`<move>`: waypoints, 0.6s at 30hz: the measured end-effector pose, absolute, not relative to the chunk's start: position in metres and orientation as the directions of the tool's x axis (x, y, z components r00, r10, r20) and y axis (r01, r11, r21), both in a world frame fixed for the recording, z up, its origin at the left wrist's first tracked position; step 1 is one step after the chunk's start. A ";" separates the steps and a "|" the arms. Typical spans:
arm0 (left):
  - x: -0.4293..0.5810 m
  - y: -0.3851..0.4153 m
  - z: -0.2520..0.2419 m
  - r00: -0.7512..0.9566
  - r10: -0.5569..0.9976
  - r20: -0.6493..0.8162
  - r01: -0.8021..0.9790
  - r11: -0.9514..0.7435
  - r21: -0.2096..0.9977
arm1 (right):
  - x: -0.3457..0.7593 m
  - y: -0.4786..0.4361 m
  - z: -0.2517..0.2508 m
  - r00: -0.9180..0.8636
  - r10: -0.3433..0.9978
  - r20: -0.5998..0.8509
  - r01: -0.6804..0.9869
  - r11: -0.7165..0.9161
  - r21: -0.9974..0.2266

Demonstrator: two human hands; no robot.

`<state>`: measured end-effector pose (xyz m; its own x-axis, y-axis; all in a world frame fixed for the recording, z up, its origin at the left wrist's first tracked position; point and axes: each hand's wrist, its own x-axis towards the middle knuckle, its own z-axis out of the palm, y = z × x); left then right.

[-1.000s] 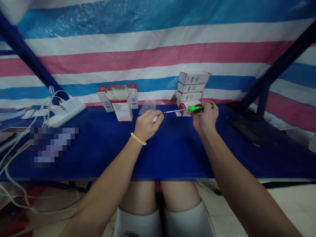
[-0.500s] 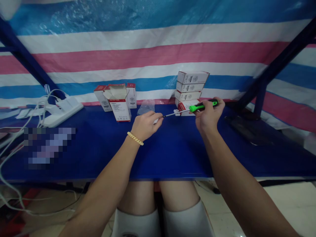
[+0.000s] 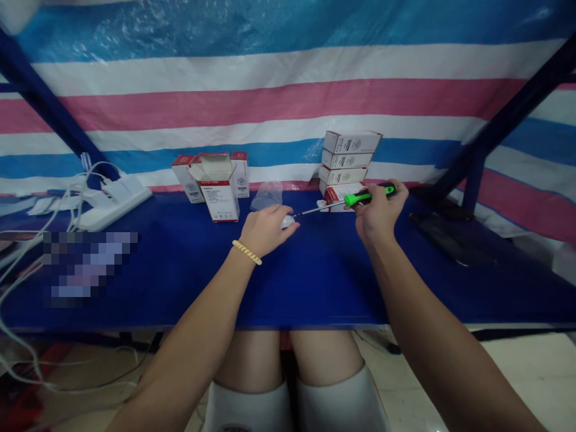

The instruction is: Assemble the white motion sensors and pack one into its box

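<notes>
My left hand (image 3: 265,228) is closed round a small white object (image 3: 287,222) held just above the blue table (image 3: 315,270). My right hand (image 3: 378,213) grips the green and black handle of a screwdriver (image 3: 355,199). Its thin metal shaft slants down to the left, and the tip meets the small white object. Right behind the screwdriver stands a stack of white and red boxes (image 3: 348,159).
An open white and red box (image 3: 218,186) and two closed ones stand at the back left. A clear plastic bag (image 3: 267,195) lies beside them. A white power strip (image 3: 114,201) with cables is at the far left. A dark flat object (image 3: 454,237) lies at the right.
My right hand has shifted slightly right and tilted the screwdriver handle up. My left hand has lowered a little with the white object. The tip stays on the object.
</notes>
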<state>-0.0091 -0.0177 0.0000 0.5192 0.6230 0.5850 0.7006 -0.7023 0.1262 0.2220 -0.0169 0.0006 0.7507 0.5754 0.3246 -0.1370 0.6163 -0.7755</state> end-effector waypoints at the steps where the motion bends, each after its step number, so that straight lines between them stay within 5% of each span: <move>1: -0.009 -0.018 0.000 0.520 0.629 0.578 0.704 -0.699 0.127 | 0.222 -0.016 -0.001 0.749 0.577 0.327 -0.133 0.614 -0.778; 18: -0.009 -0.019 0.000 0.535 0.634 0.558 0.699 -0.703 0.129 | 0.227 -0.007 -0.014 0.722 0.553 0.417 -0.033 0.629 -0.777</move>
<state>-0.0089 -0.0185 0.0000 0.5351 0.6344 0.5579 0.6995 -0.7030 0.1285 0.2267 -0.0073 -0.0139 0.7218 0.5526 0.4167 -0.0326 0.6285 -0.7771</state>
